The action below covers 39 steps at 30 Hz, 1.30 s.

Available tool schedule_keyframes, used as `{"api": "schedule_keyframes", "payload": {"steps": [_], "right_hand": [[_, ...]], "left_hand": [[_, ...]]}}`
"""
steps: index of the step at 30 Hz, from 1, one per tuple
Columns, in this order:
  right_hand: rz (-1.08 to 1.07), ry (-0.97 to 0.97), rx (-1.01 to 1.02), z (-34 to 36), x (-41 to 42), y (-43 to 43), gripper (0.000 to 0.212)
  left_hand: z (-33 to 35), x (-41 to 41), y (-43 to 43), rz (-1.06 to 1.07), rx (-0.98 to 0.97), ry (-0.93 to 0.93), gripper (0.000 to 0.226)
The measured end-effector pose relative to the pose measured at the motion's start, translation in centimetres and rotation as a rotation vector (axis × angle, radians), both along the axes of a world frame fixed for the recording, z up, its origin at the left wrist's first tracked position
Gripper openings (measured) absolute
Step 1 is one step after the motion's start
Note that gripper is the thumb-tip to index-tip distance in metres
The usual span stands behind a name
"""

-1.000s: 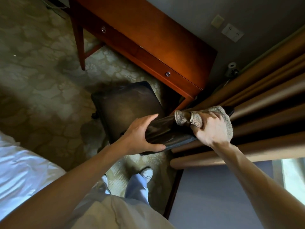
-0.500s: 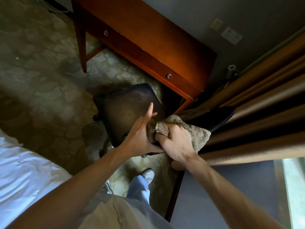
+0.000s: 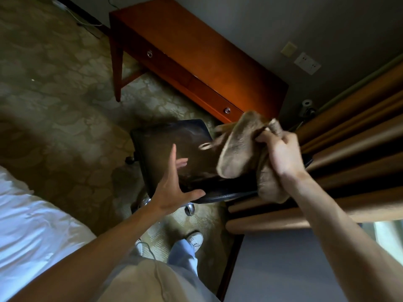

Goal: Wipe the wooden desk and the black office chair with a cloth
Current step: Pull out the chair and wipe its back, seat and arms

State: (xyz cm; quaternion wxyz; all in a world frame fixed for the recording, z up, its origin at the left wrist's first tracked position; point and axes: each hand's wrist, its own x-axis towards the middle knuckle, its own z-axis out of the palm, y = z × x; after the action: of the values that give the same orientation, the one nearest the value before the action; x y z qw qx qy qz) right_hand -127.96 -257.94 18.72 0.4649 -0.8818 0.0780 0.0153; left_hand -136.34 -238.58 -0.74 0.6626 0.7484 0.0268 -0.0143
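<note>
The black office chair [image 3: 174, 144] stands in the middle of the head view, its glossy seat facing up and its backrest top edge toward me. My left hand [image 3: 174, 188] is spread open, thumb on the backrest's top edge and fingers over the seat side. My right hand [image 3: 281, 155] is lifted above the chair's right side and grips a beige-brown cloth [image 3: 237, 149], which hangs loose and blurred below and left of the fist. The wooden desk [image 3: 196, 53] with two drawer knobs stands behind the chair against the wall.
Brown curtains [image 3: 359, 131] hang close on the right, touching the chair's side. A bed with white sheets [image 3: 28, 225] fills the lower left. Patterned carpet [image 3: 54, 94] spreads left of the chair. Wall sockets [image 3: 307, 63] sit above the desk's right end. My legs and shoes are below.
My right hand lifted the cloth off the backrest and swung it up and right. My left hand let go of its grasp and opened flat against the backrest edge.
</note>
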Motion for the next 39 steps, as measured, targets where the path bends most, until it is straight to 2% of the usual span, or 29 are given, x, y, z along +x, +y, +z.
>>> {"api": "schedule_keyframes", "payload": {"steps": [2, 4, 6, 9, 12, 14, 17, 22, 24, 26, 30, 32, 34, 37, 39], "right_hand": [[0.047, -0.237, -0.435, 1.0, 0.7, -1.7, 0.025], [0.119, -0.373, -0.752, 1.5, 1.1, -3.1, 0.029], [0.186, -0.455, -0.949, 1.4, 0.9, -3.9, 0.035], [0.362, -0.552, -1.108, -0.4, -0.2, -4.9, 0.038], [0.599, -0.396, -1.119, -3.5, -2.8, -4.6, 0.034], [0.54, -0.316, -1.032, -5.3, -4.7, -3.9, 0.043], [0.363, -0.303, -0.889, -6.6, -6.2, -2.2, 0.05], [0.4, -0.234, -0.729, -7.6, -7.8, 2.7, 0.044], [0.41, -0.178, -0.699, -7.9, -7.9, 4.4, 0.038], [0.45, -0.037, -0.654, -7.9, -7.3, 5.7, 0.035], [0.507, 0.302, -0.468, -6.0, -4.3, 6.5, 0.033], [0.475, 0.263, -0.402, -5.0, -3.2, 5.8, 0.026], [0.42, 0.08, -0.45, -4.1, -2.7, 4.8, 0.031], [0.344, -0.293, -0.68, -3.0, -2.4, 3.1, 0.036], [0.369, -0.371, -0.838, -2.8, -2.6, 2.6, 0.043]], "left_hand": [[-0.4, -0.1, 0.2, -0.101, 0.04, 0.045, 0.138], [-0.6, 0.0, 0.5, -0.184, 0.079, 0.059, 0.138], [-0.8, 0.2, 0.9, -0.246, 0.101, 0.063, 0.139], [-0.9, 0.2, 1.5, -0.302, 0.149, 0.069, 0.139], [-0.9, 0.1, 1.6, -0.312, 0.184, 0.073, 0.139], [-1.1, 0.0, 1.3, -0.288, 0.188, 0.072, 0.136], [-1.2, -0.5, 1.0, -0.245, 0.157, 0.089, 0.13], [-1.1, 0.0, 0.9, -0.168, 0.14, 0.037, 0.128], [-1.7, 0.3, 0.5, -0.165, 0.1, -0.023, 0.12], [-1.8, 0.2, 0.1, -0.138, 0.026, -0.014, 0.11], [-1.2, -0.5, -0.9, -0.074, -0.079, -0.031, 0.07], [-0.4, -0.5, -0.5, -0.097, -0.065, -0.01, 0.07], [0.1, -0.4, -0.1, -0.162, 0.021, -0.024, 0.074], [-0.1, -0.1, 0.2, -0.231, 0.115, -0.009, 0.104], [-0.2, 0.0, 0.1, -0.225, 0.144, 0.017, 0.112]]}}
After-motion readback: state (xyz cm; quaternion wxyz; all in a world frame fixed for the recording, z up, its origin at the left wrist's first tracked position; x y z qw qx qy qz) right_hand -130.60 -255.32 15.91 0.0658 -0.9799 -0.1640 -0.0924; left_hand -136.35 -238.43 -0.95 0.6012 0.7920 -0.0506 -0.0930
